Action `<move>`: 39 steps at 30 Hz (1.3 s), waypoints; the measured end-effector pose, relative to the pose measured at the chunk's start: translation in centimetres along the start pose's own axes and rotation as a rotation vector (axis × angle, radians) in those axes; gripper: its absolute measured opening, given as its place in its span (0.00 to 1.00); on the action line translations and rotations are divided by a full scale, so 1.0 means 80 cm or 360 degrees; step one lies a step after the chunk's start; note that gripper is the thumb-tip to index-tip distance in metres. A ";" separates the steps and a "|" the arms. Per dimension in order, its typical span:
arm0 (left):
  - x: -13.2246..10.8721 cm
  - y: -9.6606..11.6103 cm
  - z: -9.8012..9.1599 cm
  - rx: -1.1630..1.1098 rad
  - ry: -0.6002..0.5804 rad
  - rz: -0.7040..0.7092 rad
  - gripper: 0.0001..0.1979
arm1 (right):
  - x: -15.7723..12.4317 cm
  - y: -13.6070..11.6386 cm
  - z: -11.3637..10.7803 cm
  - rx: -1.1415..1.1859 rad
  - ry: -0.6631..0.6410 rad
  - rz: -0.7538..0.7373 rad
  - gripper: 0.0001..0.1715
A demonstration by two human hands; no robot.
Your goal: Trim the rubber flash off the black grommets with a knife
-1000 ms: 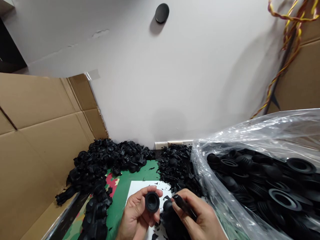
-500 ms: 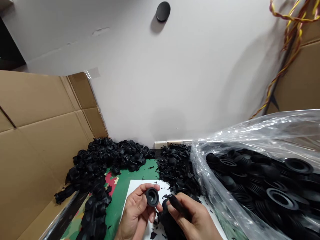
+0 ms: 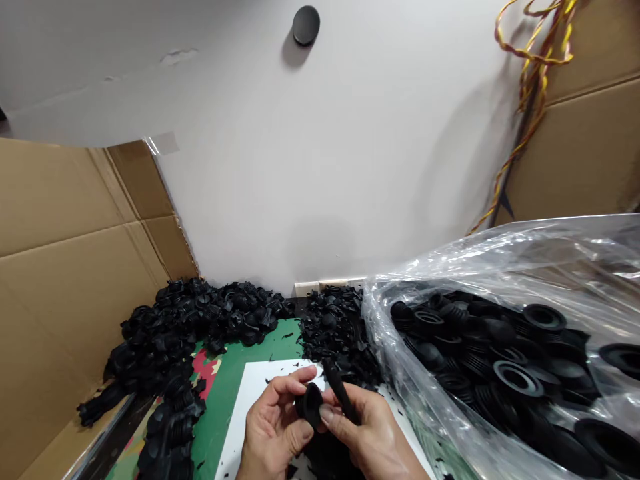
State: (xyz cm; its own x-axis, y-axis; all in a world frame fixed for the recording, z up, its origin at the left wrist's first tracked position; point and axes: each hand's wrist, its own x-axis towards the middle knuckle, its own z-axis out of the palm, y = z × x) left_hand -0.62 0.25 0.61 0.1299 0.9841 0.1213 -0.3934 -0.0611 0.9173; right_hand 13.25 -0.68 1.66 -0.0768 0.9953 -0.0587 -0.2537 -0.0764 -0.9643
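My left hand (image 3: 273, 427) is closed around a small black rubber boot (image 3: 312, 404), fingertips above it and thumb below. The boot's round, hollow end is tilted to the right. My right hand (image 3: 375, 430) grips a slim black stick-shaped tool (image 3: 340, 390) that points up and to the left; its working end cannot be made out. The right thumb and fingertip pinch at the boot's right edge. Under both hands lies a white sheet (image 3: 240, 413) with black scraps on it, and a dark heap partly hidden by the hands.
Black ribbed rubber pieces (image 3: 200, 313) are piled at the back left and down the left side. Thin black scraps (image 3: 335, 327) lie at the back centre. On the right, a clear plastic bag (image 3: 380, 320) holds many rubber boots (image 3: 517, 379). Cardboard (image 3: 75, 220) stands at left.
The boot has turned from facing me to tilting right. My right hand has come over to it, thumb now at its edge, and the stick-shaped tool stands more upright. The view has swung slightly right.
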 end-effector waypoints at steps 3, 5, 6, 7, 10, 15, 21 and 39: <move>0.000 -0.001 0.000 0.0140 -0.0057 0.0049 0.14 | 0.007 0.012 -0.006 0.0025 0.0166 0.0061 0.10; 0.001 -0.002 0.001 0.0233 -0.0033 0.0096 0.13 | 0.012 0.021 -0.010 -0.0004 0.0222 0.0094 0.10; 0.001 -0.003 0.003 0.0267 -0.0010 0.0121 0.12 | 0.013 0.025 -0.011 -0.0013 0.0222 0.0103 0.10; 0.001 -0.003 0.004 0.0295 0.0014 0.0150 0.11 | 0.014 0.027 -0.011 -0.0019 0.0214 0.0109 0.10; 0.000 -0.004 0.010 0.0358 0.0098 0.0206 0.10 | 0.014 0.026 -0.009 -0.0051 0.0177 0.0109 0.08; 0.000 -0.005 0.012 0.0335 0.0223 0.0164 0.12 | 0.010 0.013 -0.006 -0.0021 0.0095 0.0200 0.05; 0.001 -0.003 0.008 0.0357 0.0271 0.0191 0.13 | 0.005 0.002 -0.007 0.0197 0.0026 0.0331 0.13; -0.007 -0.004 0.014 0.0816 0.0269 0.0518 0.07 | 0.016 0.020 -0.004 -0.0082 0.0088 0.0195 0.08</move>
State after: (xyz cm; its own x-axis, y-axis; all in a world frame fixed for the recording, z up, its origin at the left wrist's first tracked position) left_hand 0.45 -0.44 0.65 -0.0849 0.9119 0.4015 0.1033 -0.3928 0.9138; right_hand 13.07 0.47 -0.01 -0.0507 0.9806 -0.1894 -0.1956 -0.1957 -0.9610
